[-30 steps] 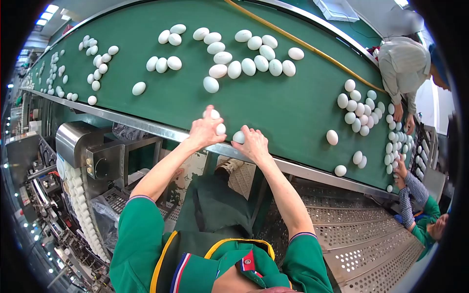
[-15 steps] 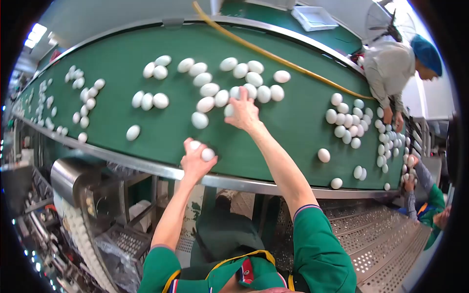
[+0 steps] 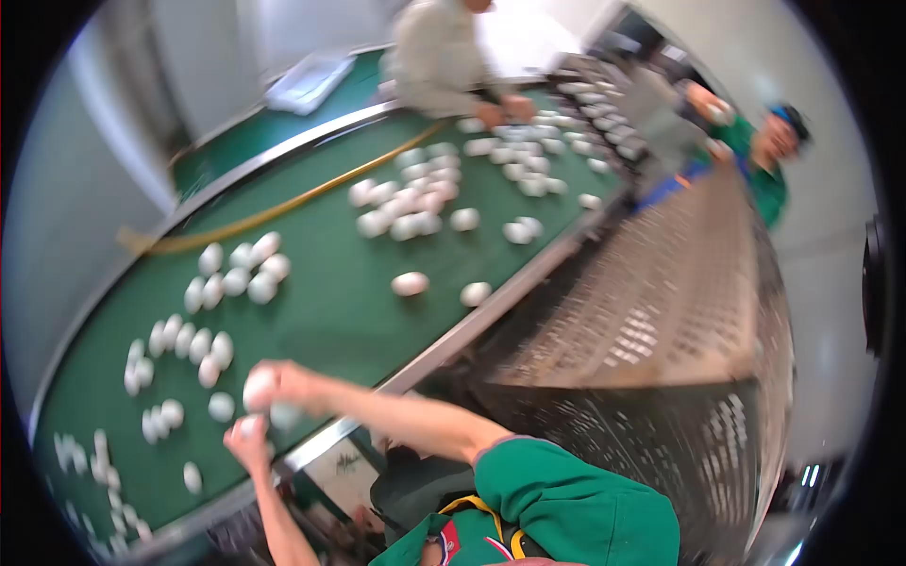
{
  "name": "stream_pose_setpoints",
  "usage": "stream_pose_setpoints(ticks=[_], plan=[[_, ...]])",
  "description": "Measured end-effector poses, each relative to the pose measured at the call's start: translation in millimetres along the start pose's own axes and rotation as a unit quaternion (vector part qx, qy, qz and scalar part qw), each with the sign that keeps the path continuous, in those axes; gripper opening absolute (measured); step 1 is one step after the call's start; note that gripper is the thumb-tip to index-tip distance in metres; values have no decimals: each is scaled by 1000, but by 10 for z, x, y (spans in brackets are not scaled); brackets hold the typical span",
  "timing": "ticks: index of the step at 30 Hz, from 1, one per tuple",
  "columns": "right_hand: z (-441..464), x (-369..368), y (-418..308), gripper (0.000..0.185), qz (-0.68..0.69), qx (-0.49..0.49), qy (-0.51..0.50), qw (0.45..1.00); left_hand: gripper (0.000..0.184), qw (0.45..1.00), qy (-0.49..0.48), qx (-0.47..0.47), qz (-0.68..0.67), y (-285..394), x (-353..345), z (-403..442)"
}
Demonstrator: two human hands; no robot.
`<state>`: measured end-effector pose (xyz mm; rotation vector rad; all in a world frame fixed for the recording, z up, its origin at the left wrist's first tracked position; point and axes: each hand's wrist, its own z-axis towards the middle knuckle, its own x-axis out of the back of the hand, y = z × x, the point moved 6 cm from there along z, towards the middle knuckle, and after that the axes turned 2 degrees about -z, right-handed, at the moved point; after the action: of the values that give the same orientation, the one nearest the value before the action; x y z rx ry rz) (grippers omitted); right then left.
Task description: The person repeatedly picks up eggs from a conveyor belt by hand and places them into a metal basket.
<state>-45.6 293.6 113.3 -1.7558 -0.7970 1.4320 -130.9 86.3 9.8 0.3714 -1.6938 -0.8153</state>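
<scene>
Near the front edge of the green belt (image 3: 340,316), my right hand (image 3: 288,389) is closed around a white egg (image 3: 258,389); another pale egg (image 3: 284,415) shows just beneath it. My left hand (image 3: 247,441), just below and left of the right, has its fingers curled round an egg (image 3: 248,426). Motion blur hides the exact finger contact. A single egg (image 3: 221,407) lies to the left of my hands. Beyond it, loose groups of eggs (image 3: 209,370) are spread on the belt.
A yellow hose (image 3: 311,193) crosses the belt. More eggs (image 3: 411,200) lie toward the far end, where a co-worker's hands (image 3: 505,108) touch some. Another co-worker (image 3: 766,160) holds eggs at right. A metal rail (image 3: 429,363) and perforated metal panels (image 3: 651,311) border the near side.
The view has swung toward the right end of the belt. My right hand has come back from the egg group with an egg, close to my left hand, which still holds eggs.
</scene>
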Motion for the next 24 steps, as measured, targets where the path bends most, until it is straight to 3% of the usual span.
stream_pose_setpoints(ticks=[1, 3, 4, 6, 8, 9, 13, 14, 15, 16, 18, 20, 21, 22, 23, 24], plan=[[-265, -62, -6, 42, 16, 42, -27, 999, 30, 981, -81, 40, -172, -366, -199, 202], [-1120, -370, -694, 45, -24, -21, -14, 999, 32, 965, -55, 52, -253, -116, -191, 293], [-1544, -481, -1020, 47, -27, -35, -24, 999, 34, 953, -64, 10, -297, 140, -218, 378], [-2242, -553, -1453, 51, -76, -20, -8, 997, 37, 926, -151, 77, -336, 1037, -58, 318], [-2950, -682, -2089, 48, -135, 87, -7, 987, 32, 913, -159, -22, -374, 2233, 75, 310], [-3354, -782, -2372, 48, -133, 97, 16, 986, 32, 885, -208, -48, -415, 2738, 53, 321], [-4882, -1156, -2844, 50, -284, 368, 113, 878, 30, 791, -330, -260, -445, 4794, -307, 585], [-5294, -1306, -2912, 52, -310, 407, 154, 845, 36, 793, -358, -302, -390, 5513, -82, -28], [-5694, -1412, -2951, 52, -324, 423, 199, 823, 40, 727, -324, -403, -452, 6091, -81, -363], [-6111, -1519, -2963, 52, -334, 421, 268, 800, 45, 767, -369, -366, -377, 6567, -208, -574], [-6980, -1717, -2932, 54, -339, 409, 407, 743, 48, 673, -414, -510, -340, 7449, -56, -1899], [-7896, -1799, -2881, 52, -331, 373, 561, 661, 48, 660, -395, -515, -379, 7986, -15, -3225], [-8395, -1807, -2854, 52, -327, 353, 637, 602, 50, 631, -468, -535, -310, 8229, -69, -3838], [-8891, -1816, -2839, 53, -326, 333, 697, 545, 56, 669, -455, -495, -316, 8274, -71, -4515], [-9361, -1862, -2868, 48, -340, 297, 759, 470, 59, 558, -536, -543, -326, 8345, -124, -5219], [-9862, -1829, -2915, 46, -382, 285, 780, 406, 54, 514, -558, -578, -300, 8337, -97, -5959]])
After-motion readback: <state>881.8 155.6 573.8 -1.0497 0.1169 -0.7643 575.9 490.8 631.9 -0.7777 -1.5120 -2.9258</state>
